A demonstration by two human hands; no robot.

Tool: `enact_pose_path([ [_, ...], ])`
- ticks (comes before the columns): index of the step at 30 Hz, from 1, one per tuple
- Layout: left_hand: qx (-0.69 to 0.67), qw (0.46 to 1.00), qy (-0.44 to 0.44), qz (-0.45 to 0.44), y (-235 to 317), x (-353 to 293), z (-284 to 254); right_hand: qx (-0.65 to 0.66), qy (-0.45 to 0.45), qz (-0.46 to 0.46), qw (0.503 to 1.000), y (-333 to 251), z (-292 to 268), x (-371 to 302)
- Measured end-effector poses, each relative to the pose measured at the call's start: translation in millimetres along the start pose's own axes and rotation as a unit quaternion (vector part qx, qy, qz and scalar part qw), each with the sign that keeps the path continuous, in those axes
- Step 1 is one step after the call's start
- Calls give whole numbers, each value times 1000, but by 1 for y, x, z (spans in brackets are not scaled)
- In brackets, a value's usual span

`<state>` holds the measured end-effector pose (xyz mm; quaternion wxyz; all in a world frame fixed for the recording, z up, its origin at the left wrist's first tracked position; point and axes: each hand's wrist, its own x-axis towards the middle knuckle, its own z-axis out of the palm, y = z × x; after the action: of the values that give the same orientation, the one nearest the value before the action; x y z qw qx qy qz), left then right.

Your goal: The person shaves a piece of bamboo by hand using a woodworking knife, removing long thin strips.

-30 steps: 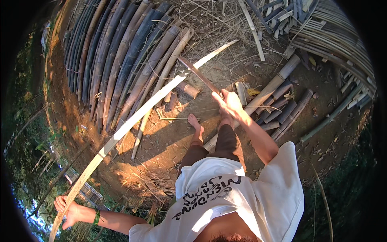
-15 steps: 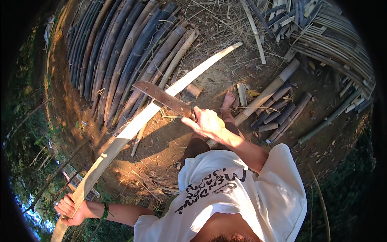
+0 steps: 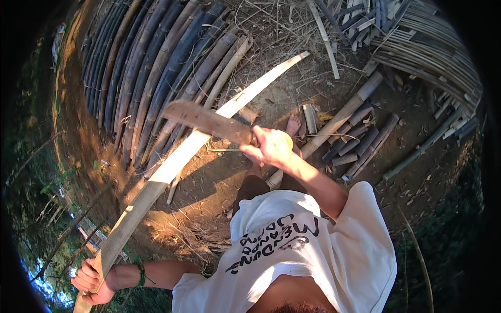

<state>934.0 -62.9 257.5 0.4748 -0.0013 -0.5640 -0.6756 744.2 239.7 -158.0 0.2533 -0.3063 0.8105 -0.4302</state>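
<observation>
A long pale bamboo strip runs slantwise from the lower left up to the middle of the view. Near its lower end my left hand is closed around it; a green band circles that wrist. My right hand grips a machete by its handle, which my fingers mostly hide. The broad, brownish blade points left and lies across the strip's upper part. From this view I cannot tell whether the blade touches the strip.
Many dark bamboo poles lie side by side at the far left. To the right are a thick bamboo pole, short cut pieces and a stack of thin strips. Shavings cover the ground near my left arm. My bare foot is beside the thick pole.
The machete's tip has swung slightly left and up, and my right hand has shifted a little up and to the right. My left hand keeps its hold, slightly lower and right.
</observation>
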Motion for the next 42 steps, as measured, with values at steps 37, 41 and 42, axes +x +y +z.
enact_pose_path([
  [37,223,969,107,-14,-59,3,-71,-108,-172,-32,979,398,2,97],
  [41,209,973,92,-30,-83,27,-75,-83,71,376,920,499,31,131],
  [42,212,972,95,-28,-79,24,-75,-30,77,405,911,479,36,145],
])
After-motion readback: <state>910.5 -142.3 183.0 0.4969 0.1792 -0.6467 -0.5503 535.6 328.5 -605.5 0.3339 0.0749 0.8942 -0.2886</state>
